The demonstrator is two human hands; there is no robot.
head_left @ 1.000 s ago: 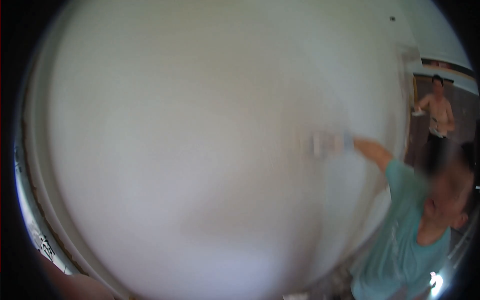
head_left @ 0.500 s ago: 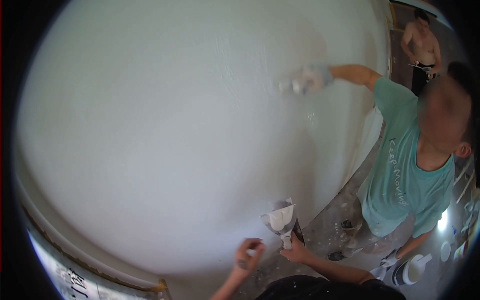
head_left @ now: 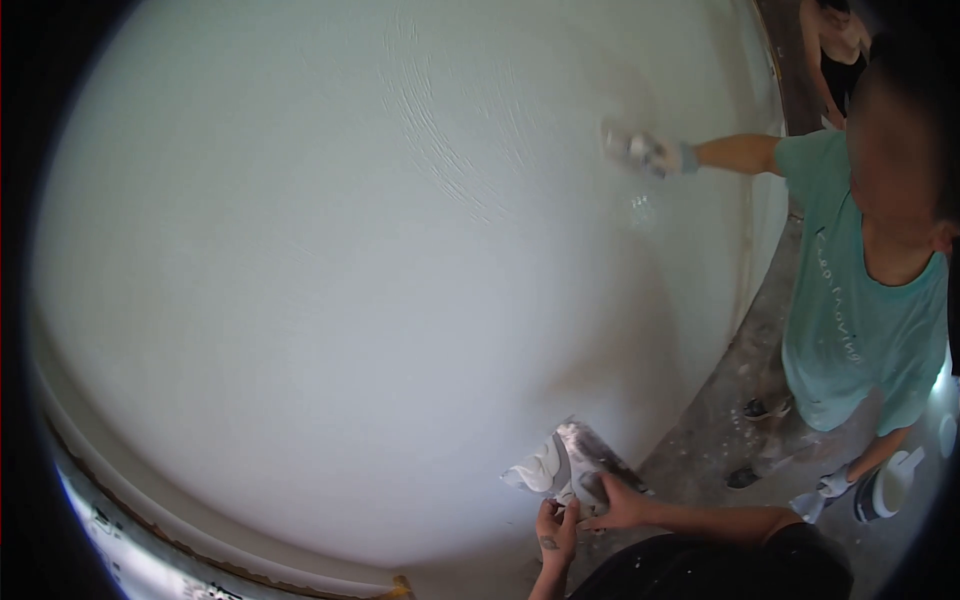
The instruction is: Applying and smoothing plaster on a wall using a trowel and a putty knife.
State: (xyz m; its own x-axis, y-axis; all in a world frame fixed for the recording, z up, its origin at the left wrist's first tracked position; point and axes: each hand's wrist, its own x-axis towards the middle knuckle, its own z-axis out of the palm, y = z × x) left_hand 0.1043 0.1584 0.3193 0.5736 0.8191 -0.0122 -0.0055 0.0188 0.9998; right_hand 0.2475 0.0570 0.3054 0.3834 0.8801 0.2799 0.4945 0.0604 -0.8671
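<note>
In front of me, low against the pale wall, I hold two plastering tools close together. A putty knife [head_left: 538, 467] carries a thick lump of white putty on its blade. My left hand [head_left: 557, 532] is closed at the putty knife's handle, fingers pinched round its lower end. Just to the right, a flat rectangular trowel [head_left: 598, 446], grey and smeared with white, stands tilted behind the knife. My right hand [head_left: 618, 505] is wrapped at the trowel's lower part; its grip is partly hidden, and it nearly touches my left hand.
A broad white wall [head_left: 330, 280] with curved ridges fills the view. At right a co-worker in a green shirt [head_left: 850, 330] reaches a gloved hand [head_left: 655, 155] with a blurred tool to it. A white bucket [head_left: 885, 490] stands on the speckled floor [head_left: 700, 440]; another person is behind.
My left hand has come right to the putty knife's handle. The knife has tilted left and the trowel shows more. The co-worker's hand on the wall has shifted right; the view has turned.
</note>
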